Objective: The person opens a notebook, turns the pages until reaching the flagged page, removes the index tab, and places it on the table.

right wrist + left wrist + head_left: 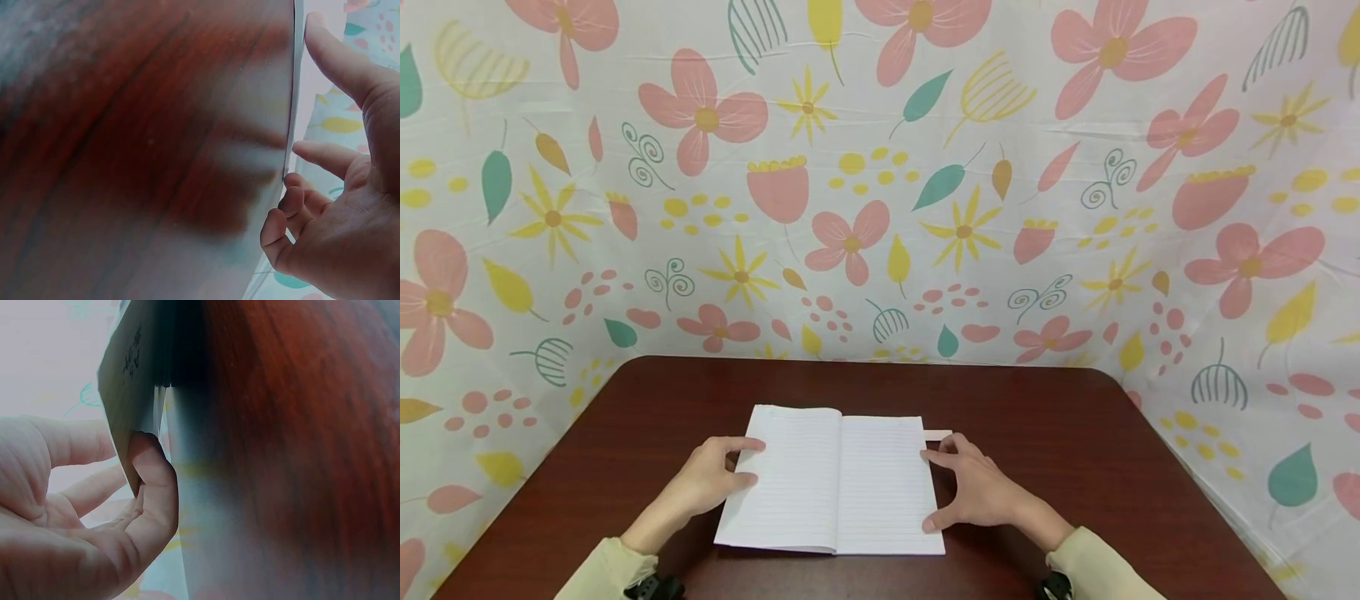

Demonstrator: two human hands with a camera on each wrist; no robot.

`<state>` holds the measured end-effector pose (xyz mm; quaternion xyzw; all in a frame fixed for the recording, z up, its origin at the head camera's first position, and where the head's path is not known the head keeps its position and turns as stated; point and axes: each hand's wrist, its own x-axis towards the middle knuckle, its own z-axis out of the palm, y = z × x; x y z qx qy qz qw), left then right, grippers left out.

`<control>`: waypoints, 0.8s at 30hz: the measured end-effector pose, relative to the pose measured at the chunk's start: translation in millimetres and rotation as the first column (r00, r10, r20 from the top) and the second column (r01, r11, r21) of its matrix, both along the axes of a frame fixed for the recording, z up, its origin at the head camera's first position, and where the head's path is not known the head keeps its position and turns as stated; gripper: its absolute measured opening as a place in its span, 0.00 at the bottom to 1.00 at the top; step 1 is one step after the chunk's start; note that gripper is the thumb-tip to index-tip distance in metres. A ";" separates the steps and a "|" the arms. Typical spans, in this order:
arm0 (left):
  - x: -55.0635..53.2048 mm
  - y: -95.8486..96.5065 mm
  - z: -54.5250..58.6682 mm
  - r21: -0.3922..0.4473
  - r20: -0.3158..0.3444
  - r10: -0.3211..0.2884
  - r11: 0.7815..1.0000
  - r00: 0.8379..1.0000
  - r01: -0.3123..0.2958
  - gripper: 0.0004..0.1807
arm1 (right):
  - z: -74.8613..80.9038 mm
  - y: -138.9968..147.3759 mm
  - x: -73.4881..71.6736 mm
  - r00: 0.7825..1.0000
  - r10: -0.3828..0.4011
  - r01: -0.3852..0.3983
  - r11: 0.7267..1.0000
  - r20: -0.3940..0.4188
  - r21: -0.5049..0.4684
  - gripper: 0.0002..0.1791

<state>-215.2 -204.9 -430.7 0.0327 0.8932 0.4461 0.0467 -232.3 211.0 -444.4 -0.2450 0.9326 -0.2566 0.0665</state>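
An open notebook [880, 483] with blank lined pages lies on the table in the head view. My left hand [706, 477] grips its left edge, thumb on the page. In the left wrist view, fingers of the left hand [94, 506] curl behind the notebook's cover [128, 381], which bears dark handwriting. On the other side my right hand [981, 486] rests thumb and index finger on the right page's edge. The other fingers of the right hand [340, 181] bend loosely beside the notebook [299, 81]. A white strip [937, 435] sticks out past the right page, by the right fingers.
The dark reddish-brown wooden table [865, 383] has a glossy surface and rounded far corners. A white cloth [880, 167] printed with flowers and leaves hangs behind it and at both sides. Black bands [655, 586] are worn at both wrists, over light sleeves [606, 571].
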 end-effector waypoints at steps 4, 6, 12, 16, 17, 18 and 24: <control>-0.3 0.1 0.1 -0.008 -0.001 0.004 1.000 1.000 -0.004 0.23 | 1.0 -1.1 0.7 1.000 0.001 -0.001 1.000 0.005 -0.001 0.56; 0.0 0.3 0.2 -0.010 0.000 0.007 1.000 1.000 -0.007 0.22 | 1.9 -1.6 1.4 1.000 0.003 -0.003 1.000 0.009 -0.001 0.56; 0.5 0.8 0.8 -0.005 0.001 0.004 1.000 1.000 -0.004 0.23 | 3.7 -2.1 2.9 1.000 0.010 -0.010 1.000 0.009 -0.009 0.56; 0.2 1.0 0.6 -0.007 0.004 0.002 1.000 1.000 -0.002 0.23 | 2.4 -1.9 1.9 1.000 0.008 -0.008 1.000 0.014 -0.011 0.56; 0.2 1.2 0.5 -0.007 0.006 0.005 1.000 1.000 -0.005 0.23 | 2.0 -1.8 1.8 1.000 0.008 -0.007 1.000 0.017 -0.011 0.56; 0.1 1.2 0.4 -0.010 0.006 0.005 1.000 1.000 -0.005 0.23 | 1.7 -1.6 1.7 1.000 0.006 -0.006 1.000 0.020 -0.013 0.56; -0.1 0.5 -0.7 -0.012 -0.009 0.003 1.000 1.000 -0.004 0.23 | 0.7 -0.7 2.0 0.999 0.004 -0.004 1.000 0.033 -0.022 0.56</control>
